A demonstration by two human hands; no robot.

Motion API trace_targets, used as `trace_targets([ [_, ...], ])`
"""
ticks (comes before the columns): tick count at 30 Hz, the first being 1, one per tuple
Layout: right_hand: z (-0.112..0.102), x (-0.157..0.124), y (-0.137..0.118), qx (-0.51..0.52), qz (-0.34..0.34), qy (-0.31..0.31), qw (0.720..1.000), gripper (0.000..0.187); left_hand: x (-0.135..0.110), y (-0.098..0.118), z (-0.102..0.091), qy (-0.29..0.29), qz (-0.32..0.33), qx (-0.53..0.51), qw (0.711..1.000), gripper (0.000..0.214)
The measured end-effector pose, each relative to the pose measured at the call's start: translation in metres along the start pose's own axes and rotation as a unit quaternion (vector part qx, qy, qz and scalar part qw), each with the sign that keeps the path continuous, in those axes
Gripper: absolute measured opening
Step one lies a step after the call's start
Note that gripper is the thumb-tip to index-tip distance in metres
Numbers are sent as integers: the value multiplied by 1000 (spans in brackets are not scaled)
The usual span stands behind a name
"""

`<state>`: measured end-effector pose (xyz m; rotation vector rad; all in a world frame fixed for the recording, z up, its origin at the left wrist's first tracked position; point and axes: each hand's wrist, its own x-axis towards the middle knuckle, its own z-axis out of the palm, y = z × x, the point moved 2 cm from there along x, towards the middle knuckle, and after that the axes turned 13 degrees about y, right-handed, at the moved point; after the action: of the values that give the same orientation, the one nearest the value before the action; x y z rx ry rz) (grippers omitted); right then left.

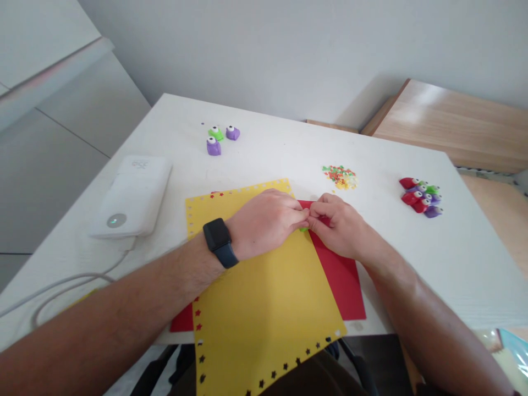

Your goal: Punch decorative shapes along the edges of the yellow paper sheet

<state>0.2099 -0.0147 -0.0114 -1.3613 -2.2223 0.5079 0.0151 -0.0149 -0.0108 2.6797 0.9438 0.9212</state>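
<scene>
A yellow sheet of paper [268, 297], with star-shaped holes along its left, top and bottom edges, lies over a red sheet [340, 280] and hangs past the table's front edge. At the yellow sheet's right edge, both hands meet with fingertips pinched together. My left hand [270, 220], with a dark watch at the wrist, rests over the sheet. A bit of a green craft punch [304, 228] shows beneath its fingers; the rest is hidden. My right hand [340, 225] is closed above the red sheet, its fingertips touching the left ones. What it grips is hidden.
Purple and green mini punches [213, 146] stand at the back left. Several red, purple and green punches [421, 198] cluster at the right. Small coloured paper cut-outs [342, 177] lie in a pile. A white power bank [134, 195] with cables [88, 276] lies at left.
</scene>
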Motion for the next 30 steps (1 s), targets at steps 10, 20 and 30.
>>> trace_targets([
  [10, 2, 3, -1, -24, -13, -23, 999, 24, -1, -2, 3, 6, 21, 17, 1000, 37],
  [20, -1, 7, 2, -13, -4, -47, 999, 27, -2, -3, -3, -8, 4, -7, 1000, 32],
  [30, -14, 0, 2, 49, 43, 29, 997, 20, -8, -19, -6, 61, -74, 69, 993, 29],
])
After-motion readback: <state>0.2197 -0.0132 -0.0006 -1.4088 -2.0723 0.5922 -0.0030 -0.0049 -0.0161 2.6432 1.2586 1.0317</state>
